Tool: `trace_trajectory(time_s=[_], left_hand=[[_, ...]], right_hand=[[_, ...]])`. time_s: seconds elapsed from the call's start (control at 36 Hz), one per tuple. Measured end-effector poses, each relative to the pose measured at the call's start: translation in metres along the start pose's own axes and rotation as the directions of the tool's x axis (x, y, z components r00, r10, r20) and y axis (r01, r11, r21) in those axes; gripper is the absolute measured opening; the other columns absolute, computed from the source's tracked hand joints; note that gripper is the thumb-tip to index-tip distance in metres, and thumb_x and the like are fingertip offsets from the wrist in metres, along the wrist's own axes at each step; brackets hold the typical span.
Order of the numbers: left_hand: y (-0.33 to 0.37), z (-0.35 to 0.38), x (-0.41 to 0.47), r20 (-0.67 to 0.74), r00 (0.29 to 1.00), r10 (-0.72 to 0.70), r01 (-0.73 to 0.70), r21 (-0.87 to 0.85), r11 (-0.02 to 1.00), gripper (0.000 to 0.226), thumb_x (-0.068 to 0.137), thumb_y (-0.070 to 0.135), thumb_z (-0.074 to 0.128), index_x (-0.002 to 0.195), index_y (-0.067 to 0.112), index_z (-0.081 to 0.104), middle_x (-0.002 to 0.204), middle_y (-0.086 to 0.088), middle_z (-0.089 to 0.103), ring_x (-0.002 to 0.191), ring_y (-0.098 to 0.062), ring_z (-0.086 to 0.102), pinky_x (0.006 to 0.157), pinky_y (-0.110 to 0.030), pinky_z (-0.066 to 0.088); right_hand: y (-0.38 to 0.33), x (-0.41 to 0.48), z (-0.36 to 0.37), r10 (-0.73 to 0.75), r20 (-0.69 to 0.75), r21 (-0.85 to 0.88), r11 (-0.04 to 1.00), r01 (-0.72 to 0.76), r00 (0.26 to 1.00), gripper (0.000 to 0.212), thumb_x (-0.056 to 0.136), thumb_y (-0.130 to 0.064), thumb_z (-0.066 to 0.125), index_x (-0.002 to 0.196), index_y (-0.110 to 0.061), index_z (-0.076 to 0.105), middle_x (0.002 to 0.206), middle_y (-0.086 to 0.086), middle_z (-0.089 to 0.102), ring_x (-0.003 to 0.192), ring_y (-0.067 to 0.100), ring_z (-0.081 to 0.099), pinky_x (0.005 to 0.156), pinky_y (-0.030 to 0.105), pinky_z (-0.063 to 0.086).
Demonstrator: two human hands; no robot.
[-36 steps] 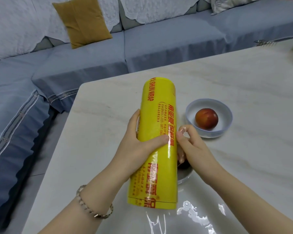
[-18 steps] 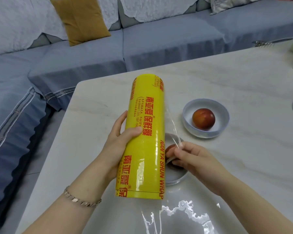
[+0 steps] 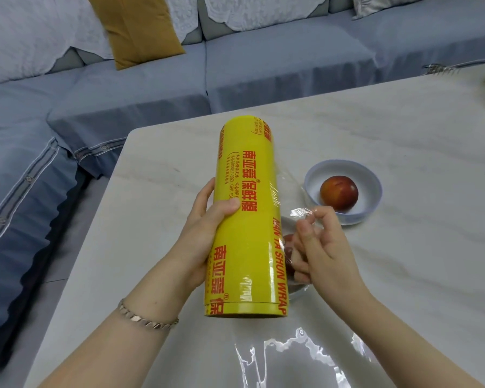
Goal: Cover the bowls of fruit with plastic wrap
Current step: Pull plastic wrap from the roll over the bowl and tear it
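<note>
My left hand (image 3: 205, 233) grips a big yellow roll of plastic wrap (image 3: 247, 219) with red lettering, held lengthwise above the table. My right hand (image 3: 322, 247) pinches the loose edge of the clear film (image 3: 301, 212) just right of the roll. A white bowl (image 3: 370, 175) holding one red fruit (image 3: 338, 193) stands on the table to the right. A second bowl (image 3: 298, 292) with fruit lies under the roll and my right hand, mostly hidden.
The white marble table (image 3: 403, 130) has its left edge close to a blue-grey sofa (image 3: 151, 88) with a mustard cushion (image 3: 136, 26). A loose sheet of clear film (image 3: 305, 357) lies on the table near me. Pale objects sit at the table's far right edge.
My right hand has drawn the film edge up and to the right, away from the roll. The roll has turned a little in my left hand and the view has shifted.
</note>
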State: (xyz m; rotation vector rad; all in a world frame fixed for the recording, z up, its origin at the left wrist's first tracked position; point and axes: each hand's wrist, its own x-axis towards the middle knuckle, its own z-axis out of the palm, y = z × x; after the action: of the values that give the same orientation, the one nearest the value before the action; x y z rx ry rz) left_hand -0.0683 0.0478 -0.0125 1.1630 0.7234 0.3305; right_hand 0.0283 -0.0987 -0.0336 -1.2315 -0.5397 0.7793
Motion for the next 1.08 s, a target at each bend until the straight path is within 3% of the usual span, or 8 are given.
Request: trace_trajectory(time_s=[0.11, 0.22, 0.33, 0.42, 0.5, 0.69, 0.92, 1.08], left_hand=[[0.005, 0.003, -0.002, -0.068, 0.997, 0.025, -0.021, 0.052, 0.998, 0.087, 0.062, 0.027, 0.079, 0.137, 0.035, 0.036, 0.118, -0.006, 0.063, 0.078, -0.019, 0.073, 0.056, -0.033, 0.057], [0.011, 0.005, -0.004, -0.141, 0.985, 0.099, -0.074, 0.176, 0.982, 0.074, 0.074, 0.023, 0.071, 0.134, 0.042, 0.033, 0.103, 0.003, 0.065, 0.067, -0.014, 0.072, 0.052, -0.027, 0.057], [0.017, 0.006, -0.006, -0.119, 0.991, 0.068, -0.049, 0.158, 0.986, 0.078, 0.068, 0.027, 0.073, 0.135, 0.041, 0.035, 0.108, 0.0, 0.065, 0.07, -0.016, 0.072, 0.051, -0.029, 0.056], [0.019, 0.004, -0.005, -0.088, 0.996, 0.033, -0.023, 0.111, 0.994, 0.091, 0.059, 0.026, 0.081, 0.138, 0.037, 0.036, 0.119, -0.006, 0.063, 0.081, -0.022, 0.072, 0.056, -0.033, 0.056], [0.023, 0.002, -0.004, -0.1, 0.993, 0.057, -0.044, 0.127, 0.991, 0.094, 0.058, 0.025, 0.082, 0.138, 0.038, 0.035, 0.118, -0.006, 0.064, 0.082, -0.024, 0.072, 0.057, -0.034, 0.057], [0.026, 0.0, -0.007, -0.162, 0.985, 0.066, -0.037, 0.177, 0.984, 0.073, 0.077, 0.026, 0.067, 0.139, 0.041, 0.031, 0.118, -0.002, 0.061, 0.081, -0.022, 0.07, 0.054, -0.031, 0.057], [0.022, 0.005, -0.012, -0.145, 0.987, 0.077, -0.056, 0.141, 0.988, 0.083, 0.065, 0.03, 0.067, 0.139, 0.039, 0.031, 0.112, -0.001, 0.063, 0.071, -0.018, 0.072, 0.051, -0.029, 0.056], [0.017, 0.009, -0.013, -0.158, 0.984, 0.088, -0.068, 0.126, 0.99, 0.084, 0.066, 0.03, 0.07, 0.14, 0.039, 0.031, 0.115, -0.002, 0.063, 0.077, -0.02, 0.072, 0.055, -0.031, 0.058]], right_hand=[[-0.003, 0.001, -0.006, -0.12, -0.026, -0.325, 0.94, 0.106, 0.992, 0.018, 0.096, -0.015, 0.038, 0.081, -0.023, 0.035, 0.045, -0.003, 0.054, 0.039, 0.008, 0.038, 0.039, 0.02, 0.034], [-0.006, -0.002, -0.013, -0.152, -0.054, -0.556, 0.825, 0.096, 0.987, 0.022, 0.095, -0.018, 0.041, 0.077, -0.029, 0.035, 0.047, 0.004, 0.055, 0.039, 0.008, 0.043, 0.046, 0.022, 0.037], [-0.018, 0.001, -0.017, 0.065, -0.104, -0.16, 0.984, -0.081, 0.992, 0.018, 0.092, -0.012, 0.049, 0.075, -0.016, 0.044, 0.043, 0.003, 0.045, 0.032, 0.009, 0.033, 0.035, 0.019, 0.03], [-0.019, -0.001, -0.022, 0.222, 0.084, 0.117, 0.966, -0.231, 0.971, 0.011, 0.074, -0.013, 0.068, 0.075, -0.008, 0.058, 0.045, -0.001, 0.047, 0.04, 0.007, 0.032, 0.036, 0.014, 0.028], [-0.008, -0.007, -0.023, 0.264, 0.271, 0.025, 0.959, -0.281, 0.926, 0.022, 0.061, -0.021, 0.072, 0.075, -0.004, 0.07, 0.063, -0.003, 0.065, 0.051, 0.002, 0.05, 0.05, 0.011, 0.04], [0.007, -0.016, -0.014, 0.069, 0.237, 0.098, 0.991, -0.095, 0.969, 0.022, 0.082, -0.017, 0.059, 0.088, 0.003, 0.05, 0.072, 0.003, 0.072, 0.092, 0.008, 0.068, 0.078, 0.012, 0.048], [0.02, -0.02, 0.005, -0.06, 0.11, -0.052, 0.996, 0.066, 0.992, 0.019, 0.093, -0.027, 0.04, 0.081, -0.013, 0.036, 0.052, -0.003, 0.051, 0.051, 0.007, 0.05, 0.058, 0.017, 0.045], [0.018, -0.02, 0.008, -0.018, 0.046, -0.101, 0.995, 0.023, 0.999, 0.017, 0.096, -0.01, 0.031, 0.08, -0.014, 0.033, 0.047, -0.007, 0.035, 0.037, 0.005, 0.029, 0.039, 0.016, 0.03]])
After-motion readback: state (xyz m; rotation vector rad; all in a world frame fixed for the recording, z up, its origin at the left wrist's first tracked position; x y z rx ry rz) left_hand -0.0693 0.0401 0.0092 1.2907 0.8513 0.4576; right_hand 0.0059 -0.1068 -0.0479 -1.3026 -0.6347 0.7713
